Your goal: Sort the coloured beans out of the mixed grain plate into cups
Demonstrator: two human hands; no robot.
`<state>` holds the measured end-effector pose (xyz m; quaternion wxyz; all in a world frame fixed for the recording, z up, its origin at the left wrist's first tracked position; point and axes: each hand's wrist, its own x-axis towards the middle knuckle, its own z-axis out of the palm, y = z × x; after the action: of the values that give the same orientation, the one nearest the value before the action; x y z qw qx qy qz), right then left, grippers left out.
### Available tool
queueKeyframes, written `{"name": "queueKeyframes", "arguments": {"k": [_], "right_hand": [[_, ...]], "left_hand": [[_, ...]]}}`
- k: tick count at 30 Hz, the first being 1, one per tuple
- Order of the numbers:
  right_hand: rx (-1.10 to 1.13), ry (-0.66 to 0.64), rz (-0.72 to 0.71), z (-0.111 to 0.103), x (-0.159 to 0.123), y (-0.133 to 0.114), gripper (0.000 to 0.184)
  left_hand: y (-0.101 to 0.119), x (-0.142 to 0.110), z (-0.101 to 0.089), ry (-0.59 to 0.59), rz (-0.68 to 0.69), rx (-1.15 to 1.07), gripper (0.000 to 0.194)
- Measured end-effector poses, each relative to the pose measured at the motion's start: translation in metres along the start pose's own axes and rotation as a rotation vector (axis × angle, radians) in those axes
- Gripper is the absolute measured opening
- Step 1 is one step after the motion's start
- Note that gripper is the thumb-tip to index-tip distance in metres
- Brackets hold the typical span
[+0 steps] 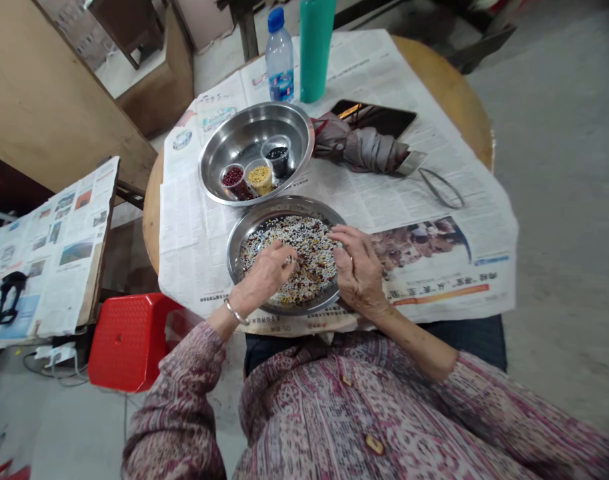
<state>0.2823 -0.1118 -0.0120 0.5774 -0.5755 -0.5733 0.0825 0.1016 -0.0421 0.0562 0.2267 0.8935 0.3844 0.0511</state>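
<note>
A steel bowl [233, 257] near me holds a loose mix of white, yellow, dark red and black grains and beans [309, 243]. My left hand [270, 273], with a bangle at the wrist, is over the left part of the mix. Its fingers are curled together; whatever is between them is hidden. At the bowl's right rim is my right hand [359, 270], fingers bent but apart from the thumb, with nothing visible in it. Behind stands a larger steel basin [209, 167] containing clear cups of red beans [233, 177], yellow beans [259, 177] and black beans [277, 157].
Newspaper [184, 220] covers the round table [449, 80]. A water bottle [280, 63], a green bottle [316, 53], a folded umbrella [369, 148] and a dark tablet-like device [379, 119] lie or stand farther back. A red stool [121, 343] is at the left.
</note>
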Motion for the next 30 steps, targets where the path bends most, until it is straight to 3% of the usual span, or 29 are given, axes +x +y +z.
{"name": "queueKeyframes", "arguments": {"k": [5, 10, 15, 20, 25, 30], "right_hand": [[0.003, 0.008, -0.019, 0.001, 0.000, 0.001, 0.027], [-0.012, -0.005, -0.012, 0.000, -0.001, 0.002, 0.027], [-0.014, -0.022, 0.014, 0.000, -0.001, 0.002, 0.029], [-0.017, -0.013, -0.005, 0.001, -0.001, 0.003, 0.029], [-0.022, -0.028, 0.000, 0.000, -0.001, 0.006, 0.030], [-0.029, -0.044, 0.006, 0.001, -0.001, 0.007, 0.030]], "left_hand": [[0.009, -0.028, 0.009, -0.132, 0.182, -0.123, 0.034], [0.019, -0.003, 0.015, -0.153, 0.321, 0.095, 0.030], [0.013, 0.011, 0.011, 0.036, 0.147, 0.262, 0.020], [-0.012, -0.021, 0.007, 0.261, 0.062, 0.137, 0.015], [-0.032, -0.047, 0.011, 0.399, 0.075, -0.007, 0.031], [-0.037, -0.059, 0.017, 0.582, 0.052, -0.044, 0.018]]}}
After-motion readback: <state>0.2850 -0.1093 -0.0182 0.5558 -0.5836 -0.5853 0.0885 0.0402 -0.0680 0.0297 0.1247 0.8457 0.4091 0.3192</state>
